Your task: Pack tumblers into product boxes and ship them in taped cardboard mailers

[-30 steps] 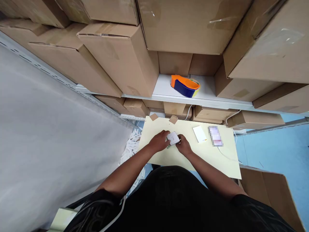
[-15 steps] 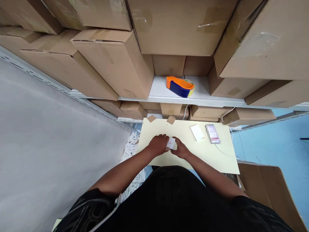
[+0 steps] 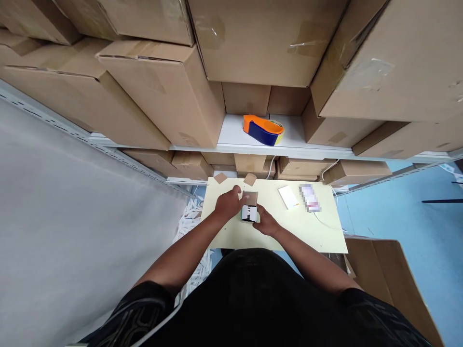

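Small box (image 3: 249, 210), white with dark print and a brown flap raised at its far side, standing near the middle of the desk's (image 3: 307, 231) left half. Left hand (image 3: 227, 205) closed on the box's left side, fingers curled over its top; right hand (image 3: 264, 224) gripping its near right side. Toward the far edge: two cardboard squares (image 3: 250, 179); toward the far right corner, a white card (image 3: 288, 197). Beyond the desk, a shelf (image 3: 231, 137) with an orange and blue tape dispenser (image 3: 263, 130) between stacked cartons (image 3: 162, 96).
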`<state>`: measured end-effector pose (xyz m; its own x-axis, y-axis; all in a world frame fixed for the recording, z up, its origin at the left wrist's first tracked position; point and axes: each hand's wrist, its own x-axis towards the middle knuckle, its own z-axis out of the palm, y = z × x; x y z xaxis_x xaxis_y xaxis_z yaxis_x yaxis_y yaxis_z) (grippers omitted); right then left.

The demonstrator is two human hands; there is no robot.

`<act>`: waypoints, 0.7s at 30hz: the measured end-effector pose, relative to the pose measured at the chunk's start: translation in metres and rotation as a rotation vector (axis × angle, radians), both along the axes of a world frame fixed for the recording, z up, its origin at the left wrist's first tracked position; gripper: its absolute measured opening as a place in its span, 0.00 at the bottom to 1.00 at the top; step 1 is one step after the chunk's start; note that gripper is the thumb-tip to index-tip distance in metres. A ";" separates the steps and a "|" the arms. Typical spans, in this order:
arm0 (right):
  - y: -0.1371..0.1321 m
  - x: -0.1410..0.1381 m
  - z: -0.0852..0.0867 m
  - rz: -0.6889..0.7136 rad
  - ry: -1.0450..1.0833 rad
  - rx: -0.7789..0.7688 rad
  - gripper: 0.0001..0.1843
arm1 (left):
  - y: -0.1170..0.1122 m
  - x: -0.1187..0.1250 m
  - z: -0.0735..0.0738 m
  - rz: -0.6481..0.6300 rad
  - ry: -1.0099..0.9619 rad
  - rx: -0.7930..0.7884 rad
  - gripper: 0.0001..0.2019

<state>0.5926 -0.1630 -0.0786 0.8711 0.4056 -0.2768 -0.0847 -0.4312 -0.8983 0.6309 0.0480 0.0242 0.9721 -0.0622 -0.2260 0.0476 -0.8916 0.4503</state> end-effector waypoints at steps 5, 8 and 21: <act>0.001 -0.008 0.012 -0.043 0.037 0.091 0.46 | 0.005 -0.023 -0.033 -0.094 -0.052 -0.273 0.16; 0.007 -0.008 0.017 -0.154 0.124 0.057 0.45 | 0.007 -0.037 -0.042 -0.199 -0.003 -0.267 0.20; 0.023 0.017 0.027 -0.233 0.205 -0.078 0.25 | -0.007 -0.056 -0.030 -0.118 0.124 -0.177 0.34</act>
<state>0.6096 -0.1396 -0.0512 0.8609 0.1721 -0.4788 -0.3655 -0.4454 -0.8174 0.5746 0.0405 -0.0061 0.9213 -0.2224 -0.3191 0.0130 -0.8023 0.5968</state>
